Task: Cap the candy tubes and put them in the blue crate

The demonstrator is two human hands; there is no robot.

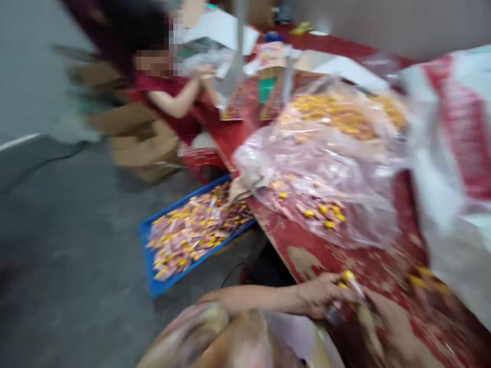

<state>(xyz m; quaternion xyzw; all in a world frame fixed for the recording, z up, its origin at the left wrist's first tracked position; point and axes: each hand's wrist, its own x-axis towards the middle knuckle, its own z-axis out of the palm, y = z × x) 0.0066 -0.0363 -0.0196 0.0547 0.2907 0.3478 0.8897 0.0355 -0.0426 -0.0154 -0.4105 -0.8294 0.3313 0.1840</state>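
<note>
The picture is smeared by motion. My left hand [324,295] rests at the near edge of the worn red table [307,245], fingers curled around small yellow-tipped pieces [348,278]. My right hand [387,327] lies just to its right on the table, touching it. It is too blurred to make out the fingers. A few more yellow pieces [422,276] lie loose on the table further right.
A clear plastic bag [326,168] of yellow and pink pieces covers the table's middle. A blue tray [148,240] full of the same pieces sits on the floor at left. Another person [169,97] works at the far end beside cardboard boxes [134,138]. A white-red sack [452,153] stands at right.
</note>
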